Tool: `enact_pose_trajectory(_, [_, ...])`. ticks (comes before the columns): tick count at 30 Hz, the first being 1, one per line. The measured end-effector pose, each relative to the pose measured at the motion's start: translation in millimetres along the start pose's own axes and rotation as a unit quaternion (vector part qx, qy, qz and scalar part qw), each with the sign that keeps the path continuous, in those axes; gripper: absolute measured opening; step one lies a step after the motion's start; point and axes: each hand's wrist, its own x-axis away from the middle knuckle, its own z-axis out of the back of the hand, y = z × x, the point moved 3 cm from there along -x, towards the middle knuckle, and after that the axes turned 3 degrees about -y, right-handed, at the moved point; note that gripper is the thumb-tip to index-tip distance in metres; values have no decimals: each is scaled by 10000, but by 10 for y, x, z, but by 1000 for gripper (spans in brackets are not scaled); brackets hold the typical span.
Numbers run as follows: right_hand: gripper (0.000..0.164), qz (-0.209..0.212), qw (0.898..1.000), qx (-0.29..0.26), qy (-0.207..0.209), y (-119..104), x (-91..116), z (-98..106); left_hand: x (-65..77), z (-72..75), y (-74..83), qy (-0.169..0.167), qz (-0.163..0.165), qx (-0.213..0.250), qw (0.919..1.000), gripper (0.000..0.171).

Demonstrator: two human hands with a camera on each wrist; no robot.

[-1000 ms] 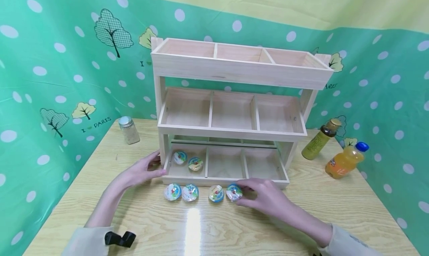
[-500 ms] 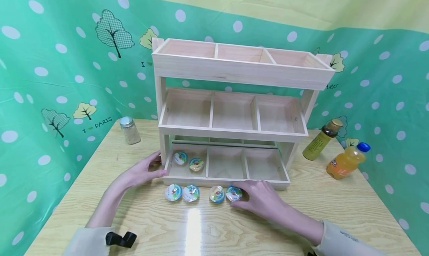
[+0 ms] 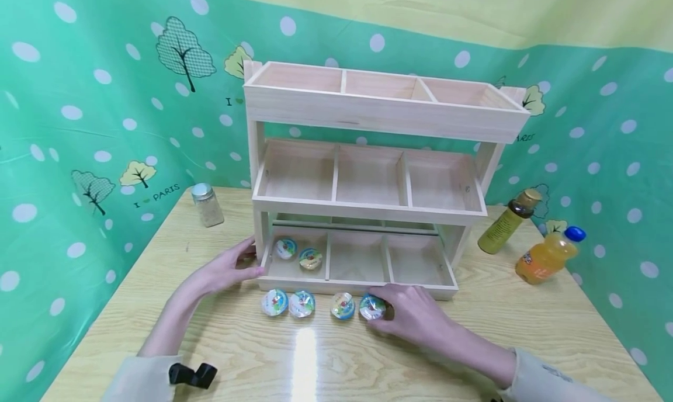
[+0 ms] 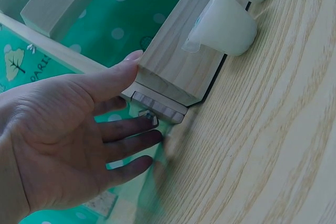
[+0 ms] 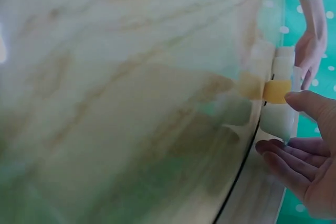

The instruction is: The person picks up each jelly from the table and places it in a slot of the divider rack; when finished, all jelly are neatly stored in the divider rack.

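In the head view my right hand (image 3: 415, 311) curls its thumb and fingers round a small jelly cup (image 3: 372, 307) with a blue printed lid, at the right end of a row on the table. The right wrist view shows this white cup (image 5: 276, 119) between thumb and fingers, beside a yellow jelly cup (image 5: 277, 92). Two more jelly cups (image 3: 275, 302) sit left in the row. My left hand (image 3: 226, 270) rests its thumb at the lower left corner of the wooden rack (image 3: 357, 286); its fingers (image 4: 131, 148) extend loosely beside the rack's end.
Two jelly cups (image 3: 311, 259) lie in the bottom tier's left compartment. The rack has three tiers, each split into three compartments. A lidded glass jar (image 3: 208, 206) stands left; a green bottle (image 3: 502, 227) and an orange drink bottle (image 3: 547, 256) stand right.
My right hand closed in round the rightmost jelly cup, then shifted slightly right with it, widening its gap from the neighbouring cup. The left hand stays at the rack's corner.
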Motion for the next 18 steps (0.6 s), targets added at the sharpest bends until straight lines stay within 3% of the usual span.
enact_pose_trajectory(9, [52,-330,9951,-910,-180,-23,-51,228,-4,6,9,-15,-53,-5,10000,89])
enact_pose_trajectory(18, [48,-495,9836,-1730,129,62,-231,363,0,0,11,-18,39,25,10000,89])
